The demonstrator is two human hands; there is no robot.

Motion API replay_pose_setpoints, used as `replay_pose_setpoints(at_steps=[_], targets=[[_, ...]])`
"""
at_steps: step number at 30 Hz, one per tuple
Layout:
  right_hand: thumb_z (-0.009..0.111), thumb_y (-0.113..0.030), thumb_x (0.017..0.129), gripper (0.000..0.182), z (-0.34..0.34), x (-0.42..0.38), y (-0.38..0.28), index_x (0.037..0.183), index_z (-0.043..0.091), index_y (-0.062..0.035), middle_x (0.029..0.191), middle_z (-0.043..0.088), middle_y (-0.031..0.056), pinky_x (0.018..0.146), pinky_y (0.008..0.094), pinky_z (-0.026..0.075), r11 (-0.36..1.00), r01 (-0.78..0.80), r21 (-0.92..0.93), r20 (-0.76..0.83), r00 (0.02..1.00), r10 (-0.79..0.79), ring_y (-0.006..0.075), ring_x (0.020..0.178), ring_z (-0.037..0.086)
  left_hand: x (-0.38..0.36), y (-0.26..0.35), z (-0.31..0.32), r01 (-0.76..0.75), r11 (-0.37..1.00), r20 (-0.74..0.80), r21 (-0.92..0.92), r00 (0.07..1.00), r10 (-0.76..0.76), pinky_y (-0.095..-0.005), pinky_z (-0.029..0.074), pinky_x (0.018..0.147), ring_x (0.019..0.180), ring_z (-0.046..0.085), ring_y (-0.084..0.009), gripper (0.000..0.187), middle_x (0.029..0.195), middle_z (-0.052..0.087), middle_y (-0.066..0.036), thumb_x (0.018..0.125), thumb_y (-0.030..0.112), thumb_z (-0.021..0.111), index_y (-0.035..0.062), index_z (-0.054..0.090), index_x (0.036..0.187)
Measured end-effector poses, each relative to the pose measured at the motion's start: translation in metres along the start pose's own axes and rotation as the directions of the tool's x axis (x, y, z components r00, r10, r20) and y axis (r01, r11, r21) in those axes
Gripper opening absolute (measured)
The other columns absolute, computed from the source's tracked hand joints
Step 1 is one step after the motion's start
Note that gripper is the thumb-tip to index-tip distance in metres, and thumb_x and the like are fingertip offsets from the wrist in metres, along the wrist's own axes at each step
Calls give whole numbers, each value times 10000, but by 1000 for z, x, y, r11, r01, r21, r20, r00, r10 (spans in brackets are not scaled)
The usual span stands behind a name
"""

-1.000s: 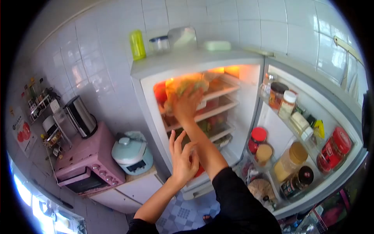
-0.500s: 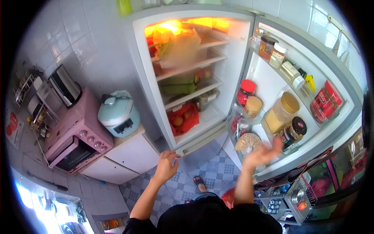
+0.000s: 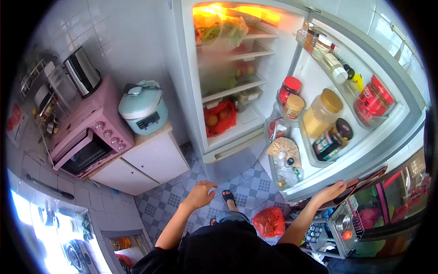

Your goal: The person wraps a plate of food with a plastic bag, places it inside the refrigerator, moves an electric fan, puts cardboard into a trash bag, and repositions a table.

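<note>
My left hand point(image 3: 200, 195) hangs in the air in front of the refrigerator point(image 3: 235, 148), its fingers loosely bent and apart, holding nothing. On the outer edge of the wide-open refrigerator door point(image 3: 315, 178) rests my right hand point(image 3: 329, 192), its fingers closed against the door's outer side and partly hidden. Door shelves carry a red-lidded jar point(image 3: 375, 101), a yellow-lidded container point(image 3: 323, 113), a dark-lidded jar point(image 3: 333, 139) and a bag of pale grains point(image 3: 284, 151). Inside the lit compartment, a red bag point(image 3: 219, 119) with round items sits low, below a plastic bag of greens point(image 3: 223, 34).
At left, a pink toaster oven point(image 3: 93, 132) and a light-blue rice cooker point(image 3: 144, 109) stand on a white cabinet point(image 3: 153, 157). A red plastic bag point(image 3: 269, 222) lies on the tiled floor near my feet. A metal rack cart point(image 3: 340, 233) stands below the door at right.
My right hand has moved from beside the lower door shelf down and right to the door's outer edge. My left hand has shifted slightly lower. The view has tilted, revealing more floor.
</note>
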State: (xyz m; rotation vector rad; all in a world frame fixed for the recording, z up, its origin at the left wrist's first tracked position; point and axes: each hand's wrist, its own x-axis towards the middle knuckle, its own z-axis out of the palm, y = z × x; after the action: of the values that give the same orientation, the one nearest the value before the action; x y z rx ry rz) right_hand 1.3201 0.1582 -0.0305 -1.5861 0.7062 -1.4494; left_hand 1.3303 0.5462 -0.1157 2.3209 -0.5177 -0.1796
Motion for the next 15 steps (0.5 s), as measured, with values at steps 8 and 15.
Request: replay_pose_setpoints(at_steps=[8,15], targets=[[675,-326,708,765,41,-110,-51,1237,247,24,1194,338,180,917,415,273,931,294,217,398,844,-360,287,1084,348,-48,-10,-5,190,981,-90,-40,977,-193,-403,406,824,945,512,-346,237,977,570,-174,746,117,535,41,584,965],[726,-308,633,959,152,-171,-105,1312,135,22,1319,162,245,979,488,194,721,513,465,380,620,-686,378,1225,178,-109,-15,-6,382,921,-295,-79,873,-388,-401,408,822,935,518,-340,253,951,572,-173,742,124,537,41,585,975]])
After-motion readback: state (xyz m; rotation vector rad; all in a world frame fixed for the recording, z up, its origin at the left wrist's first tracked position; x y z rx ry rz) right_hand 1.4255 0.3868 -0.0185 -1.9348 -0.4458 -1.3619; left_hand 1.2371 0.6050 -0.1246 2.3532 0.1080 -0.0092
